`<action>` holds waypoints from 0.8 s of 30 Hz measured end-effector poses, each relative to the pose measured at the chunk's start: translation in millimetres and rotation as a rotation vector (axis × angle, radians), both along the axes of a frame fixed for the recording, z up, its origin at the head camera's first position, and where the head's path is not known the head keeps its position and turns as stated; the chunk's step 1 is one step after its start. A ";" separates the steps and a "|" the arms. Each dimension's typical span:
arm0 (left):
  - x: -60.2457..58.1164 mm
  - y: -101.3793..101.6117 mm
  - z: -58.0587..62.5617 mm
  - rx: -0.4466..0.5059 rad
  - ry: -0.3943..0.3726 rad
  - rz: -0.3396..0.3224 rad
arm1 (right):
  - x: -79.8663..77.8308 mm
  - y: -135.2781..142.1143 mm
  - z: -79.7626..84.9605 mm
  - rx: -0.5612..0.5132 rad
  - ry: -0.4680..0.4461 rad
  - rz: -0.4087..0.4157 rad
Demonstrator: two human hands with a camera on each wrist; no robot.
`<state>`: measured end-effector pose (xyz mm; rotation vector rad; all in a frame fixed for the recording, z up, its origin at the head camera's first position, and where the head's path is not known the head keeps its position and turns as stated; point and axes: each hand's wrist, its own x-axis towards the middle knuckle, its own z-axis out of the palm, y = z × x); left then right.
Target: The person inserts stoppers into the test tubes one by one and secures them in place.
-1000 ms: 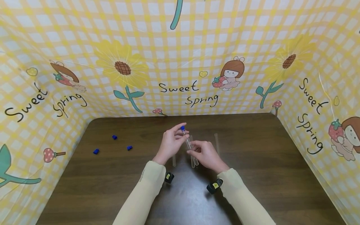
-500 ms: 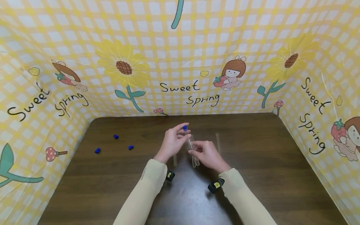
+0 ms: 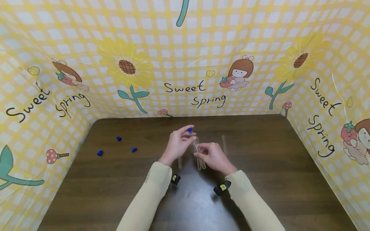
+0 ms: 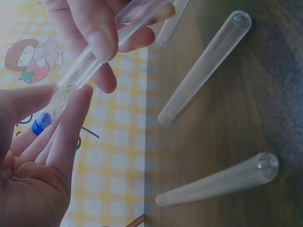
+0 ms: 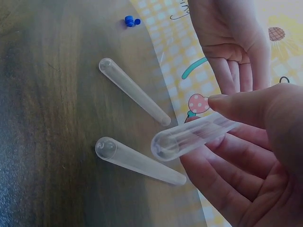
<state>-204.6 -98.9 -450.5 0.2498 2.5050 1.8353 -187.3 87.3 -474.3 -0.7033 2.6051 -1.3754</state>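
Observation:
A clear test tube (image 5: 187, 137) is held tilted above the table between both hands, its rounded end towards the right hand. At its upper end sits a blue stopper (image 4: 41, 123). My left hand (image 3: 177, 144) pinches the tube just below the stopper with thumb and fingers, other fingers lying around the blue end. Lower down, my right hand (image 3: 214, 156) grips the tube between thumb and fingers. Faint dark marking (image 4: 71, 80) shows on the tube wall near the left fingertips. Directly below in the head view lies another clear tube (image 3: 199, 165), partly hidden by the held one.
More clear test tubes lie on the dark wooden table (image 3: 86, 192): one tube (image 3: 180, 163) by the left wrist, another tube (image 3: 224, 144) beyond the right hand. Three blue stoppers (image 3: 118, 138) are spread at the left. Patterned yellow cloth (image 3: 185, 64) surrounds the table's back and sides.
Both hands keep the same hold on the stoppered test tube. Only a slight shift of the head view shows; the loose tubes and stoppers stay where they were.

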 end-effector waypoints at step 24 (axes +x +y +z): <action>2.8 -1.1 -3.9 0.008 0.016 -0.003 | -0.1 -0.5 -2.0 -0.005 -0.010 0.013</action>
